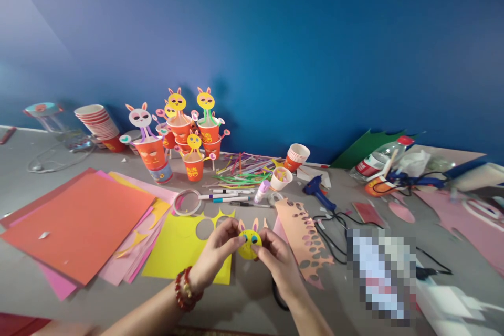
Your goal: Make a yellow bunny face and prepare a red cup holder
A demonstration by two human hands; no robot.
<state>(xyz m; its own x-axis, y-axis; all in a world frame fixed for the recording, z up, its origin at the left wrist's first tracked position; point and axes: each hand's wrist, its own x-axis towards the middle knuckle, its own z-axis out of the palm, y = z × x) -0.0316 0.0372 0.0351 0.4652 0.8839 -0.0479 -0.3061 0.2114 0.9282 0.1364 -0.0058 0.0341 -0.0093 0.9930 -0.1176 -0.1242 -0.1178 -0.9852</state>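
A small yellow paper rabbit face (249, 244) with pink ears and dark eyes is held between both hands just above the table. My left hand (218, 248), with a red bead bracelet at the wrist, pinches its left edge. Its right edge is pinched by my right hand (276, 255). Under the hands lies a yellow sheet (179, 249) with round holes cut out of it.
Orange and pink paper sheets (82, 223) are stacked at the left. Orange cups with paper rabbits on sticks (193, 160) stand at the back. Pens, a tape ring (187, 202), a glue stick (262, 191), a blue glue gun (317, 190) and a holed peach strip (303, 236) lie nearby.
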